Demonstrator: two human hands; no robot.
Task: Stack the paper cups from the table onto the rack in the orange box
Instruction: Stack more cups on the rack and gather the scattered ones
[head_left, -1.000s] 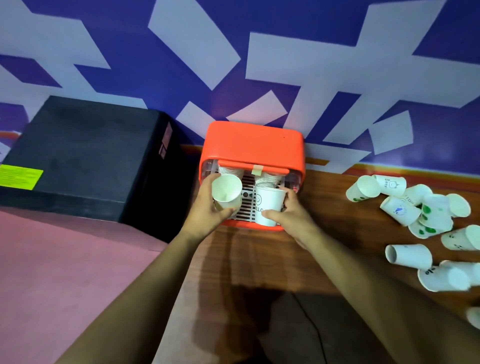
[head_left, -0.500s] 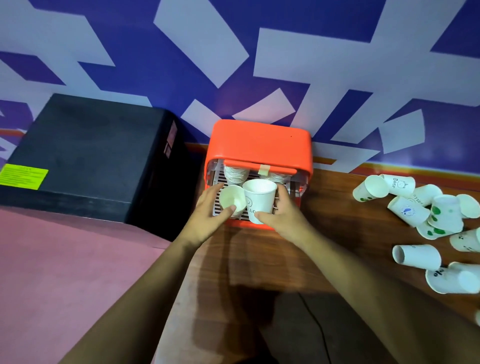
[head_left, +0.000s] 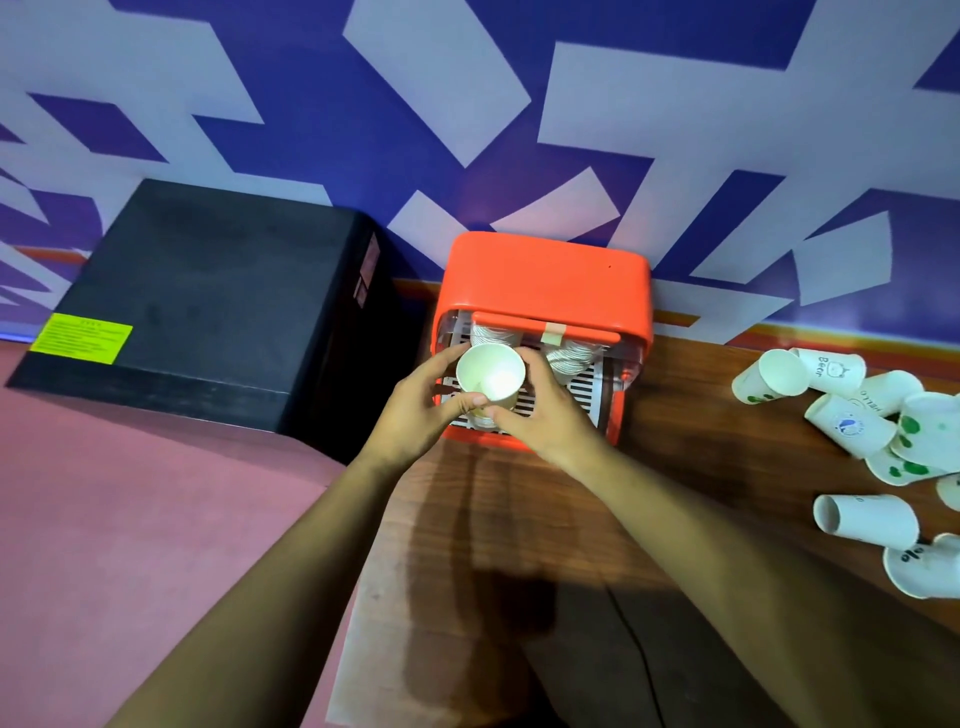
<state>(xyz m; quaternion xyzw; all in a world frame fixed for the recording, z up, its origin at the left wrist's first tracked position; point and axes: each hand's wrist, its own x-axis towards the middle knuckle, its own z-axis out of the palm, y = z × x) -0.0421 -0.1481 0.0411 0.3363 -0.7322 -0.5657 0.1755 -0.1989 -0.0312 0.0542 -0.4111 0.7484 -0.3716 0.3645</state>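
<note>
The orange box (head_left: 548, 280) stands against the wall with its front open, showing a white slatted rack (head_left: 582, 387). Two stacks of paper cups (head_left: 569, 358) sit at the back of the rack. My left hand (head_left: 415, 415) and my right hand (head_left: 550, 415) meet in front of the box, both gripping one upright white paper cup (head_left: 488, 371) with its mouth toward me. A second cup seems nested beneath it, mostly hidden by my fingers. Several loose paper cups (head_left: 852, 426) lie on their sides on the wooden table (head_left: 701, 467) at the right.
A large black box (head_left: 208, 306) with a yellow label stands left of the orange box. A pink surface (head_left: 130, 545) adjoins the table on the left. The blue and white patterned wall runs right behind everything. A dark cable (head_left: 644, 670) crosses the near table.
Each hand held its own cup before. The hands have come together, and the two cups are now joined into one held by both hands over the rack's left side.
</note>
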